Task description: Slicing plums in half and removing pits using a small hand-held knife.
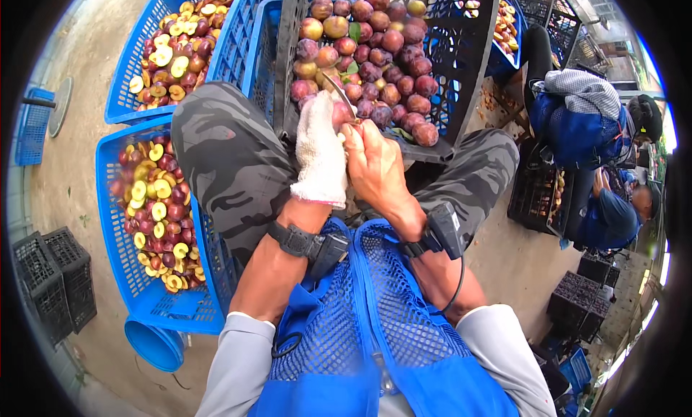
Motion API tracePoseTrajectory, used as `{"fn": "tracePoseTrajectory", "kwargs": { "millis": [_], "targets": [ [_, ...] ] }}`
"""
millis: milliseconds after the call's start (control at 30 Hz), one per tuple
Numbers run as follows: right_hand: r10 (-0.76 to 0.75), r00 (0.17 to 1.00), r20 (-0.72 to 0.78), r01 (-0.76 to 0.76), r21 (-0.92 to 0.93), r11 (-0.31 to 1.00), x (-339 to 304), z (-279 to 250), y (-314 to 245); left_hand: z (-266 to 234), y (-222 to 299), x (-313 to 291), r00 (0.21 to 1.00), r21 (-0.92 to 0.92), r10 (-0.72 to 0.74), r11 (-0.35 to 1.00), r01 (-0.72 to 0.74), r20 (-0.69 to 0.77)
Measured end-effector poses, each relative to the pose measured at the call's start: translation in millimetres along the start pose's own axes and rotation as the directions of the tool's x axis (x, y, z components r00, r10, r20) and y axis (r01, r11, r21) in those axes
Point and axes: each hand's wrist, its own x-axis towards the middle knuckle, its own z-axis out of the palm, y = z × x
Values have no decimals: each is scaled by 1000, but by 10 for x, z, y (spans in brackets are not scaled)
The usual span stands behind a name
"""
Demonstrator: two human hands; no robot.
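A white cloth glove covers my left hand (321,149), whose fingers are closed round a reddish plum (341,116). My bare right hand (377,160) grips a knife, its handle hidden in the fingers. The curved knife blade (342,95) lies against the plum, pointing up and left. Both hands meet over the near edge of a black plastic crate (472,71). Whole purple-red plums (389,56) with a few green leaves fill much of that crate, just beyond my hands.
Blue baskets (108,201) (122,78) of cut plums stand at my left, by a blue bucket (154,345). Black crates (58,284) sit at far left. At right, other people (613,208) are near more crates (577,302). My knees flank the plum crate.
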Motion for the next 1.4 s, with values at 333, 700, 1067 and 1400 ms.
{"fn": "tracePoseTrajectory", "kwargs": {
  "millis": [333,700,1067,1400],
  "targets": [
    [173,874,454,-393,450,802,70,-570,50,131,411,-110,745,-31,-622,762,646,240],
    [-55,984,-170,67,65,996,201,-551,157,-257,247,68,542,-380,-513,392,838,666],
    [163,972,169,-219,410,885,-424,-432,-139,234,507,-152,754,-467,-543,592,656,370],
    [123,990,72,-137,234,963,-427,-348,-87,218,457,-245,759,-358,-507,676,644,409]
  ]
}}
